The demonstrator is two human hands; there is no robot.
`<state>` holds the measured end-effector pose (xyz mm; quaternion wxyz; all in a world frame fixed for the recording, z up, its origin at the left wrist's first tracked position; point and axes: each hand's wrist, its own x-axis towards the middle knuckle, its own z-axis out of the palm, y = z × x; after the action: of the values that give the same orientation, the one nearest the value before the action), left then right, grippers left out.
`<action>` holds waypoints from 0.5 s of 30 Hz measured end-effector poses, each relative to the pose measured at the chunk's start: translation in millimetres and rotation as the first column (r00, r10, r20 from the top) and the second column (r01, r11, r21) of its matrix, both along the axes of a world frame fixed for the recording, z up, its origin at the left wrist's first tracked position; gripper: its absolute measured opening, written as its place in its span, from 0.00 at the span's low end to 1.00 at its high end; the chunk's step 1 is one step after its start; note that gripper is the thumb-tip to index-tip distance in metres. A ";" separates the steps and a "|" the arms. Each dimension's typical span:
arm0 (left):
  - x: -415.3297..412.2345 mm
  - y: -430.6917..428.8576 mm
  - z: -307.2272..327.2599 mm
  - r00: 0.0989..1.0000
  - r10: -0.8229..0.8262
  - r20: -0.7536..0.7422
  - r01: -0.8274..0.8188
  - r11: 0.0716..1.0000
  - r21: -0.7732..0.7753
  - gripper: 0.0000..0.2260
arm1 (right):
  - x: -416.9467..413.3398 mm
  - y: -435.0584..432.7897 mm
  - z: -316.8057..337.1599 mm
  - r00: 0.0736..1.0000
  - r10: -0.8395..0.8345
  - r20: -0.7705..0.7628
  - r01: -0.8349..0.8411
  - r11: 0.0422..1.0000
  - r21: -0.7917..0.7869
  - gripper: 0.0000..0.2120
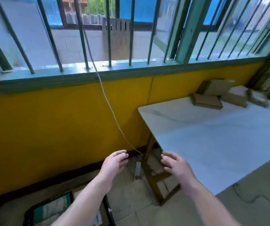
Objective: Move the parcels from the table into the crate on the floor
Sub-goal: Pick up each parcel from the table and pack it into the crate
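Both hands were held out empty in front of the person, above the floor and just left of the counter's near corner. The left hand [113, 162] had its fingers [123, 154] loosely curled and slightly apart, holding nothing. The right hand [176, 165] matched it, fingers bent and a little spread, also gripping nothing.

The parcels [219, 95], brown cardboard boxes, sat bunched at the far right end of the white counter [212, 136], close to the yellow wall [49, 128]; one lay flat nearest the middle, and others leaned or stacked behind it. They were well apart from the hands.

The crate [108, 211], dark-rimmed, stood on the floor at the near left, under the left forearm, with flat packages already lying inside. A thin cord [108, 103] hung down from the barred window [98, 38] to the floor.
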<state>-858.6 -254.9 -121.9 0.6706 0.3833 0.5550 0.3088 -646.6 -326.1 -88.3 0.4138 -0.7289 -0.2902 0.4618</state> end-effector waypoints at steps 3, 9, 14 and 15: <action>71.8 -10.6 14.1 0.999 -0.035 0.033 0.034 0.999 0.011 0.09 | 68.1 -19.3 15.8 0.998 -0.054 -0.024 0.056 0.996 0.066 0.08; 237.0 -37.1 38.4 0.989 -0.136 0.055 0.133 0.990 0.049 0.11 | 217.1 -64.7 26.1 0.983 -0.181 -0.015 0.181 0.969 0.166 0.08; 337.5 -60.9 55.2 0.963 -0.267 0.041 0.264 0.962 0.064 0.09 | 305.7 -91.6 26.8 0.963 -0.267 -0.019 0.266 0.947 0.181 0.07; 354.3 -61.9 57.3 0.958 -0.286 0.033 0.283 0.957 0.067 0.09 | 320.1 -93.3 26.4 0.962 -0.274 -0.022 0.273 0.945 0.178 0.07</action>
<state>-504.3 -316.8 -64.6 0.7075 0.4729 0.4701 0.2340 -326.6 -419.4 -61.9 0.5374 -0.7224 -0.2276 0.3707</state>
